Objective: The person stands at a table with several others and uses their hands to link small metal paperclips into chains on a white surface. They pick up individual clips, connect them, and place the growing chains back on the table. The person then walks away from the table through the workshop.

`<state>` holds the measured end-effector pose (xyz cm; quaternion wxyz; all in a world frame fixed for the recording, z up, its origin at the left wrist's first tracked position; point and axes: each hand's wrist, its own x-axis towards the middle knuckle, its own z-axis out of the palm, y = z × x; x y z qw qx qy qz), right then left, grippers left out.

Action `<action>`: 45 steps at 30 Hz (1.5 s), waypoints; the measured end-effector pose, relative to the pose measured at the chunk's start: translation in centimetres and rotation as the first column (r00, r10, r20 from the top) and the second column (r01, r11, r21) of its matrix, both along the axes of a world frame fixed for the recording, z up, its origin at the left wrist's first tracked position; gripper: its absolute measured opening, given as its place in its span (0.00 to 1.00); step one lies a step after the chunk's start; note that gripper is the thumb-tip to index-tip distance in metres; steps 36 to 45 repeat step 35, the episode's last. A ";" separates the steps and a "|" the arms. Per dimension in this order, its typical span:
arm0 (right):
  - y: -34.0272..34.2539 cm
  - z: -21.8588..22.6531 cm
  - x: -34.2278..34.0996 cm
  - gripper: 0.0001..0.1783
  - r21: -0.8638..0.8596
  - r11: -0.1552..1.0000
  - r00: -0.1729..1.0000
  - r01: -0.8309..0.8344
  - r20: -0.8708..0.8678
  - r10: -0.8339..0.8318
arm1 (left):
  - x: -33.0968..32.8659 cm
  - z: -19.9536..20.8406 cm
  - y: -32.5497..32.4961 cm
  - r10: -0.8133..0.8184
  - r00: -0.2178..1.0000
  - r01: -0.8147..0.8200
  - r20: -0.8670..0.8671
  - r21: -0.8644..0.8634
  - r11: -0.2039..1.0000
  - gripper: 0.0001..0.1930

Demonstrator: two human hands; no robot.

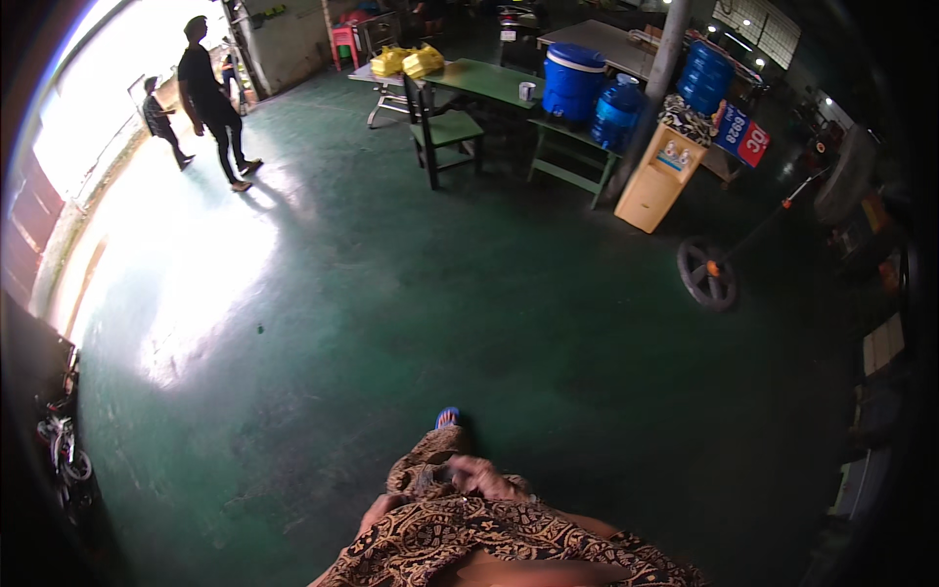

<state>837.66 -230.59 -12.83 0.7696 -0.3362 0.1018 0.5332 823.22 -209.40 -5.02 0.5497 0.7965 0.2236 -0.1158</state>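
Observation:
My right hand (481,477) is in front of my waist, its fingers curled and slightly blurred. Beside its fingertips is a small dark grey patch (428,479) that I cannot make out against the patterned trousers. Lower and to the left, my left hand (380,511) shows only in part by the hem of my brown and black patterned shirt (430,533); its fingers are mostly hidden. One foot in a blue sandal (447,418) is forward on the green floor (411,333).
A green chair (450,132) stands by a long green table (484,83) with yellow packages (406,62). Right of it are a blue cooler (572,83), water jugs (618,112), a tan dispenser (657,181) and a measuring wheel (707,274). Two people stand near the bright doorway, one dark-clothed person (207,98) closer.

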 end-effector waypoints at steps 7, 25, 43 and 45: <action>-12.7 -2.1 15.6 0.18 0.325 0.446 0.550 0.834 -0.419 -0.722 | 12.4 -8.6 0.8 0.118 0.992 -0.108 -0.038 0.208 0.972 0.14; -29.5 3.0 51.7 0.20 0.868 0.435 0.684 0.240 0.166 -0.710 | 70.8 -10.6 -3.6 -0.189 0.976 0.180 -0.108 -0.083 0.980 0.25; -28.6 13.1 80.3 0.22 0.821 0.555 0.875 0.133 0.166 -0.456 | 82.7 29.5 1.1 -0.631 -0.010 -0.658 0.775 0.470 0.588 0.43; -28.6 13.1 80.3 0.22 0.821 0.555 0.875 0.133 0.166 -0.456 | 82.7 29.5 1.1 -0.631 -0.010 -0.658 0.775 0.470 0.588 0.43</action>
